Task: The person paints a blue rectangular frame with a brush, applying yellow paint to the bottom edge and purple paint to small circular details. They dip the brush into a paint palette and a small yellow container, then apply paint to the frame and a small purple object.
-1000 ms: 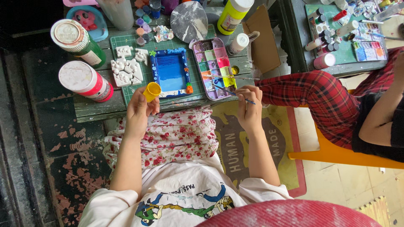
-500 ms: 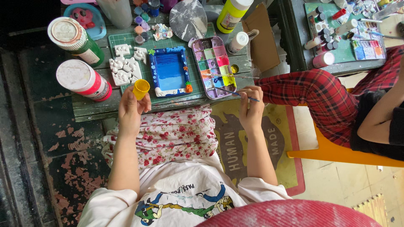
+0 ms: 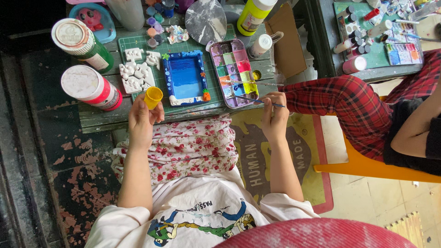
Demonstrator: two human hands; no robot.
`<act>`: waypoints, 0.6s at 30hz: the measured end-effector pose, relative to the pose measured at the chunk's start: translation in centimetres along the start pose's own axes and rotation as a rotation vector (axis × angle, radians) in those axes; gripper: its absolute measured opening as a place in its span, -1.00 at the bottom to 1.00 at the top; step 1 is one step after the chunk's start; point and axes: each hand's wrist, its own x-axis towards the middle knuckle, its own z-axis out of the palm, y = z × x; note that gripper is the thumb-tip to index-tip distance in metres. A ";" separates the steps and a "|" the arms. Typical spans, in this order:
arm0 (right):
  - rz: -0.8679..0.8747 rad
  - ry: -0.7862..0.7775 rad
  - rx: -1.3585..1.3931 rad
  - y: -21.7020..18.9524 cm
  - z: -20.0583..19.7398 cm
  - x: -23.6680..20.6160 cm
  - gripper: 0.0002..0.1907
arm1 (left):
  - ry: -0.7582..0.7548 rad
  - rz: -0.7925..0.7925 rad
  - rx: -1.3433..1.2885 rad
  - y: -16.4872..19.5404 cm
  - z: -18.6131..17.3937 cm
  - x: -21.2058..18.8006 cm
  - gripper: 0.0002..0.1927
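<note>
**Yellow paint pot and brush: light things, pinched lightly**

The yellow paint pot [image 3: 153,97] sits in my left hand [image 3: 141,120], raised just off the near edge of the wooden table [image 3: 98,120], beside the blue plaster frame [image 3: 185,78]. My fingers are closed around its lower wall, mouth facing up and slightly tilted. I judge it very light, stiff plastic, likely smooth and a bit slippery if paint has run down the side; the wall below the rim looks like the safest hold, keeping the opening level.

My right hand [image 3: 274,117] is clamped on the thin paintbrush [image 3: 257,100], held near its back half like a pen, tip pointing toward the paint palette [image 3: 235,72]. The brush is light and rigid, only its bristles soft. The two hands are well apart.

White plaster shapes [image 3: 136,72] lie left of the frame; two capped cans [image 3: 87,87] stand farther left. Another person's plaid-trousered leg [image 3: 349,102] is to the right.
</note>
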 end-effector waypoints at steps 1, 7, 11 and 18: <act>0.012 -0.002 0.031 0.0 0.1 0.0 -0.87 | 0.000 0.002 0.000 0.0 0.0 0.1 -0.48; 0.009 -0.013 0.050 0.5 0.4 -0.3 -0.85 | 0.004 -0.002 0.006 0.1 -0.1 0.0 -0.47; 0.005 0.028 0.027 1.6 1.0 -0.6 -0.84 | 0.003 0.004 0.012 0.1 0.0 0.1 -0.47; 0.364 0.200 0.465 4.4 1.0 -1.4 -0.78 | -0.005 0.007 -0.003 -0.1 -0.3 0.3 -0.47</act>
